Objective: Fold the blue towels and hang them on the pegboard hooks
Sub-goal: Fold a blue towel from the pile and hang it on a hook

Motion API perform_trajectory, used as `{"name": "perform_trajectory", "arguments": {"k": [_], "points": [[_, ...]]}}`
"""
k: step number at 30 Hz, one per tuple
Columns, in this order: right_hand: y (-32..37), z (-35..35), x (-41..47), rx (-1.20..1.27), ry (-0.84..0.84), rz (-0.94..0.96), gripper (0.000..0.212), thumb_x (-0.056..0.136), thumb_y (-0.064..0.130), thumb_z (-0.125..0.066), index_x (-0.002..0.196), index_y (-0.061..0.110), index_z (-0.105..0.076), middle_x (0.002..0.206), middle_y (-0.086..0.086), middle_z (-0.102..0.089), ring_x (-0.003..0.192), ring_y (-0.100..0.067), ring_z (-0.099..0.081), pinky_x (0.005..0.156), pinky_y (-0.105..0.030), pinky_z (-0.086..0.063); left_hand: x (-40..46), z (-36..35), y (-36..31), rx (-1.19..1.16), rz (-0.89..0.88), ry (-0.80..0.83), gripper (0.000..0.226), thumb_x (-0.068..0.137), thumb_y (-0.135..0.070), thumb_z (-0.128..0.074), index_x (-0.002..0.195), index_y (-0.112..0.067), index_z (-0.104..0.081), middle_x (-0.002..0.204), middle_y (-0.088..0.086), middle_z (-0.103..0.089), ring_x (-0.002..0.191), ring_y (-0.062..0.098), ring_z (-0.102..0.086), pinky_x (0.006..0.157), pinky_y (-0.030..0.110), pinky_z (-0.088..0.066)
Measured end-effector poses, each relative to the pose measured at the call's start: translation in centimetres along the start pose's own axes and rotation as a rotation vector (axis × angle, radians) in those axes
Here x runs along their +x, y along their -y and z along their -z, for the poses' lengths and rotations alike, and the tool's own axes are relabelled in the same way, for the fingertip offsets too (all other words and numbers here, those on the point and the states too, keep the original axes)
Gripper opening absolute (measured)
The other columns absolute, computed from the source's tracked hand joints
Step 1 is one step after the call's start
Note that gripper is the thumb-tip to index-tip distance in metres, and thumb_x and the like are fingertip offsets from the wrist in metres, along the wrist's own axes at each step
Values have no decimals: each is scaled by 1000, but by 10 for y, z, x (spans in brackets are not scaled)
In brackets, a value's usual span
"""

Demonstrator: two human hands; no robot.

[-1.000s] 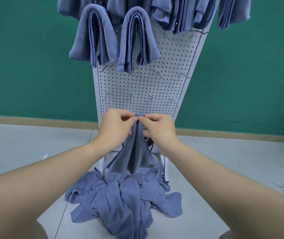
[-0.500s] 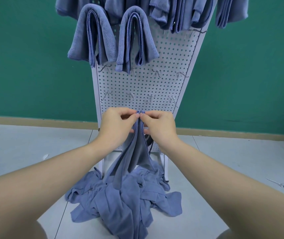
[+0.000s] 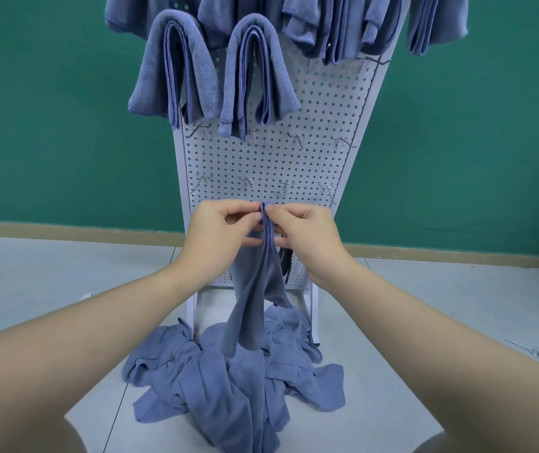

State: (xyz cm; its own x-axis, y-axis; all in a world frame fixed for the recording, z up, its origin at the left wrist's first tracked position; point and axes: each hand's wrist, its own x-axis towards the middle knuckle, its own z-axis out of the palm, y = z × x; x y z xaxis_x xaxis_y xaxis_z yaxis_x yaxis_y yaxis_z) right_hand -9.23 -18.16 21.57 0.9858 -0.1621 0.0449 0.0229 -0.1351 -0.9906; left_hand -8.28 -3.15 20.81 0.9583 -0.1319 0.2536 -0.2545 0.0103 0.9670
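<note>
Towel (image 3: 258, 289) hung from left hand (image 3: 219, 233) and right hand (image 3: 307, 233), both pinching its matched top corners, presumably aligning edges before folding

A single wide-angle head-worn camera looks forward and down from the person's own viewpoint. It faces the white perforated metal pegboard (image 3: 271, 158) against the green wall (image 3: 49, 109), close enough that both forearms fill the lower frame above the grey tiled floor (image 3: 32, 273).

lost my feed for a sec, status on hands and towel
Left hand and right hand both pinch the towel at its top edge. Towel hangs over the floor pile. Empty hooks just above, path open.
</note>
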Motion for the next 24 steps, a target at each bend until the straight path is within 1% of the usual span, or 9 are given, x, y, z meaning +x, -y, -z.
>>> {"name": "perform_trajectory", "arguments": {"k": [2,5,9,11,12,14,17,21,24], "points": [[0,0,-2,-24,27,18,16,96,26,-71,95,14,-83,92,-4,-81,100,-27,-76,95,-48,-60,0,1,-1,-1,-6,-10,15,96,5,-65,99,-4,-77,77,-1,-79,75,15,-77,63,25,-62],[0,-1,-3,-65,28,40,16,95,28,-73,95,16,-83,91,-3,-81,102,-37,-73,95,-51,-59,1,2,0,22,-13,-25,11,94,2,-69,95,-4,-78,73,0,-77,70,14,-76,63,29,-63],[0,-1,-4,-66,25,48,17,97,27,-71,93,15,-83,95,-12,-79,105,-39,-72,93,-53,-60,5,5,3,139,-63,-48,3,90,-6,-76,92,-8,-76,73,-4,-73,66,5,-65,56,24,-58],[2,0,-3,-78,24,64,21,97,28,-69,90,14,-82,97,-21,-76,100,-40,-72,91,-57,-59,9,9,4,240,-116,-39,8,89,-14,-79,95,-13,-73,83,-6,-71,74,4,-61,66,21,-54],[4,1,-3,-87,29,78,24,96,32,-68,89,14,-82,97,-27,-74,90,-39,-71,90,-62,-57,12,11,4,275,-130,-14,12,90,-17,-79,100,-16,-72,90,-8,-70,81,3,-61,74,19,-53],[8,2,-2,-107,48,109,31,90,40,-64,89,13,-80,89,-31,-69,77,-28,-59,92,-68,-51,17,17,2,293,-124,96,24,94,-20,-75,117,-23,-69,108,-10,-69,99,-1,-63,90,22,-52],[13,6,0,-104,62,137,30,89,41,-60,88,19,-81,76,-9,-65,77,-20,-54,90,-58,-54,19,26,-2,258,-76,324,28,100,-20,-68,127,-21,-67,120,-9,-73,116,5,-65,102,25,-50],[13,12,3,-156,67,172,36,89,48,-58,88,16,-75,79,-17,-57,78,-21,-49,78,-46,-48,22,38,-5,309,-15,417,11,98,-19,-70,108,-17,-73,103,-7,-77,95,4,-67,89,23,-52],[14,17,0,-264,51,181,28,105,32,-53,87,16,-69,77,-9,-48,70,-17,-41,67,-32,-38,26,47,-5,425,62,504,3,96,-23,-72,95,-20,-73,88,-10,-74,81,1,-63,76,17,-48]]}}
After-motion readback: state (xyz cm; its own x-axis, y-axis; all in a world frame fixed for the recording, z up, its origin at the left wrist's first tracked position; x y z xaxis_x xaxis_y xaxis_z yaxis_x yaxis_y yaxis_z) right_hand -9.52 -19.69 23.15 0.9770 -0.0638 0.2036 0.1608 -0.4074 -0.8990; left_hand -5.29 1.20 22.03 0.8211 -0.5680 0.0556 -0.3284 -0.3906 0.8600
